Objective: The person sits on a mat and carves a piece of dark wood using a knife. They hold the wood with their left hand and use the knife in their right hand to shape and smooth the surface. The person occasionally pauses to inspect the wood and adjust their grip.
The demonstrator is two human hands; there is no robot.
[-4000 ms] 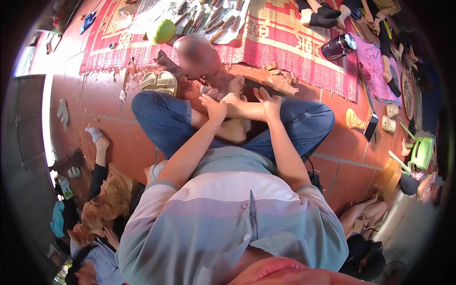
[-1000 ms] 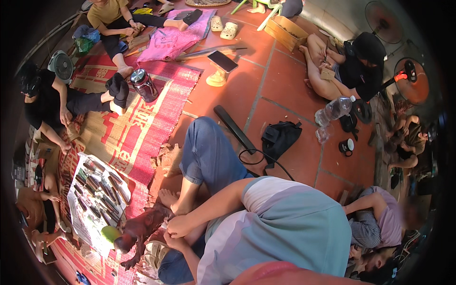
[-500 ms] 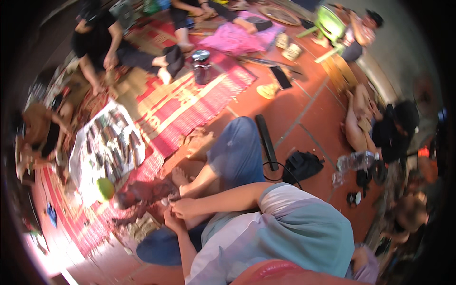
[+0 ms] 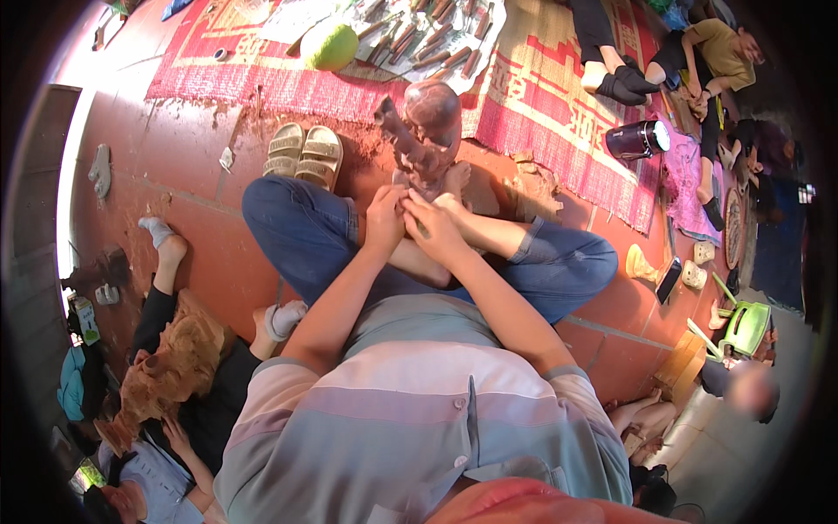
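My left hand [image 4: 383,222] and my right hand [image 4: 434,230] meet over my crossed legs, fingers bent and fingertips pressed together. Anything held between them is too small or hidden to make out. Just beyond my fingertips stands a reddish-brown carved wooden figure [image 4: 432,112] with a round, smooth head and a raised part at its left. Its lower end is partly hidden by my hands and feet. A pair of beige two-strap sandals [image 4: 303,155] lies to the left of the figure.
Beyond the carving, carving tools [image 4: 432,44] lie in rows on a white sheet beside a green round fruit [image 4: 328,46], on a red patterned mat [image 4: 532,105]. A dark-bodied jar [image 4: 633,140] lies at the right. At lower left, another person works on a large wood piece [image 4: 179,349].
My view has swung round to the left, so the carving, tools and mat now appear ahead of me. My hands remain together near the carving.
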